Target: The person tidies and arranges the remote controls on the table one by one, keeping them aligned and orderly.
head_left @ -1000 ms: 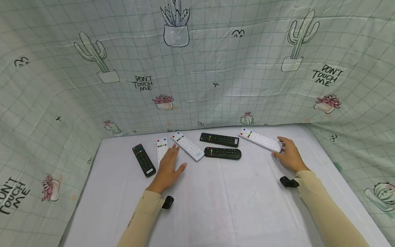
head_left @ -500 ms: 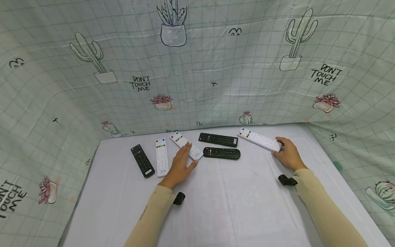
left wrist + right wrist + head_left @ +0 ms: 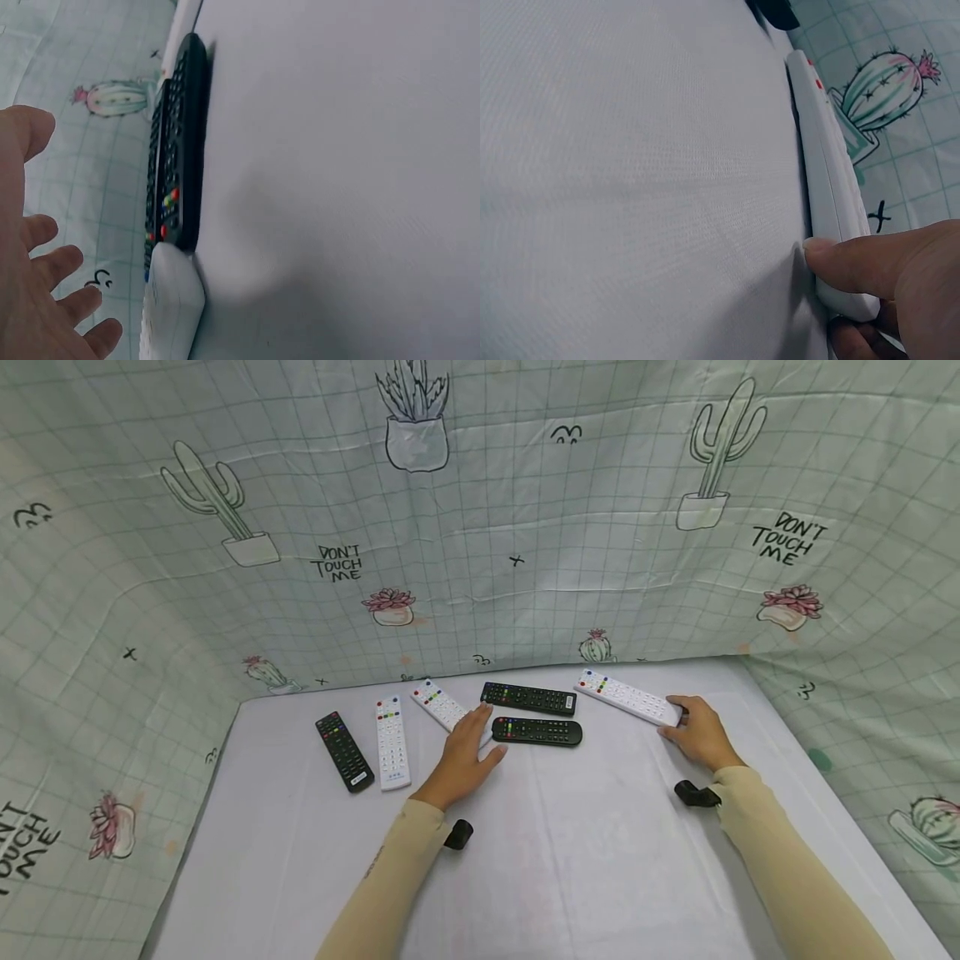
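In the head view my left hand point(image 3: 459, 763) is over the near end of a slanted white remote control point(image 3: 437, 701) and hides part of it. Its fingers are extended, and the left wrist view has them apart from the remotes. Far right, my right hand point(image 3: 701, 733) grips the near end of another white remote control point(image 3: 626, 697), which lies flat. The right wrist view has the thumb point(image 3: 855, 264) on that remote's side. Between the hands lie two black remote controls, a squared one point(image 3: 528, 697) behind a rounded one point(image 3: 537, 732).
Left of my left hand lie a white remote point(image 3: 392, 743) and a black remote point(image 3: 345, 752) on the white tablecloth point(image 3: 570, 852). A cactus-print curtain point(image 3: 517, 527) rises behind the table and along both sides.
My left hand has moved right, from over the left white remote to over the slanted one's near end. The right hand keeps its grip and place. The head view has shifted slightly.
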{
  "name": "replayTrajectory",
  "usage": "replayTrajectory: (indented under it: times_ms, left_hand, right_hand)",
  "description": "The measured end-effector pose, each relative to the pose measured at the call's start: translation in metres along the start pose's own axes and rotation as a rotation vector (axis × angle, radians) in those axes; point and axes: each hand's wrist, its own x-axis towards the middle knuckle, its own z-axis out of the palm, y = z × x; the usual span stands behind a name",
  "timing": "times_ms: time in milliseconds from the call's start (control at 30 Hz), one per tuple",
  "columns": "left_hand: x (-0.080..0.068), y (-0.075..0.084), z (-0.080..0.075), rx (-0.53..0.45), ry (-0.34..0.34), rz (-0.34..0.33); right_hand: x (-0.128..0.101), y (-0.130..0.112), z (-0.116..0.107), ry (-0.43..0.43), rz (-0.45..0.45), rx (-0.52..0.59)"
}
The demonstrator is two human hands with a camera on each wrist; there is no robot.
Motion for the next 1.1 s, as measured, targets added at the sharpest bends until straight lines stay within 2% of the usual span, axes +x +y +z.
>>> replayTrajectory:
  times_ms: [167, 333, 567, 867, 1100]
  left_hand:
    - [0.010, 0.005, 0.008, 0.007, -0.026, 0.028]
    - [0.016, 0.012, 0.013, -0.035, -0.051, 0.039]
    - [0.026, 0.015, 0.019, -0.054, -0.053, 0.053]
    - [0.036, 0.022, 0.025, -0.079, -0.076, 0.024]
    - [0.044, 0.026, 0.029, -0.087, -0.109, -0.014]
  right_hand:
    - [-0.001, -0.003, -0.003, -0.013, 0.009, 0.007]
    - [-0.003, -0.005, -0.005, -0.013, 0.016, -0.006]
    - [-0.003, -0.003, -0.006, 0.001, 0.031, 0.001]
    - [-0.006, -0.006, -0.008, -0.021, 0.065, 0.020]
    - [-0.008, -0.005, -0.011, -0.030, 0.054, 0.018]
